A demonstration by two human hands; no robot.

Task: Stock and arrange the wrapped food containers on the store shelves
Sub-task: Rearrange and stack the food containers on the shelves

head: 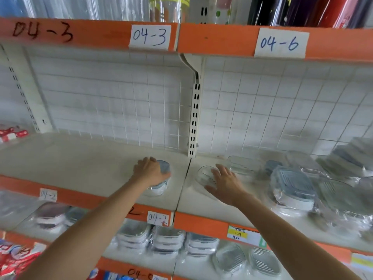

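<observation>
The left grip [149, 171] curls over a wrapped, grey-lidded round container [161, 178] on the cream shelf [70, 158]. To its right, the right grip [224, 183] rests with fingers spread on a clear glass dish [204, 174]. Further right lie wrapped square containers [292, 188].

Bright even light, soft overall blur, glare on wrap, wide-angle edge bending
</observation>
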